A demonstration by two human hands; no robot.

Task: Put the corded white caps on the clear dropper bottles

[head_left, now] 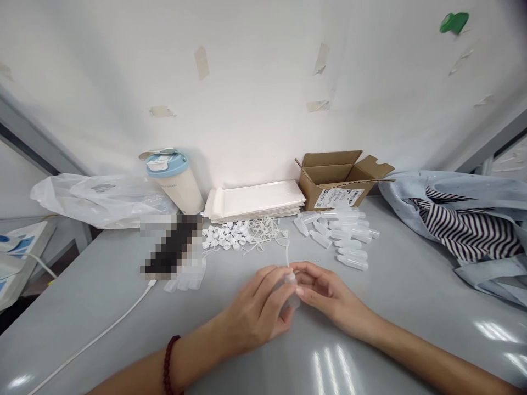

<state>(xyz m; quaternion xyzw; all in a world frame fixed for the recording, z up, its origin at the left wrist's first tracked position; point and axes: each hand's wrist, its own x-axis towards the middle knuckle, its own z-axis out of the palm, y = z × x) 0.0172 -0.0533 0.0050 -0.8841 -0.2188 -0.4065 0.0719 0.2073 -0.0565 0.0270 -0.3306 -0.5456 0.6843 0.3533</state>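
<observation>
Bracelet [168, 362], dark red beads, on your left wrist, closest to camera. Your left hand [253, 312] is clamped on 1 small translucent bottle [293, 301], thumb and fingers around it. Your right hand [335, 302] meets it there, fingertips by the neck; can't tell if they pinch or just touch. So: hands together, bottle between them, above the table [403, 299]. 1 white tube [287, 253] sticks up from the neck. Past your hands: white caps [225, 236] ahead-left, pale looped cords [265, 233] straight ahead, spare bottles [346, 233] ahead-right. Handling, my judgement: grip firm but light, thin plastic probably squashes. Keep the neck upright, steady with your left, let right fingertips do fine work. Don't snag the tube; it could kink or tip over.
</observation>
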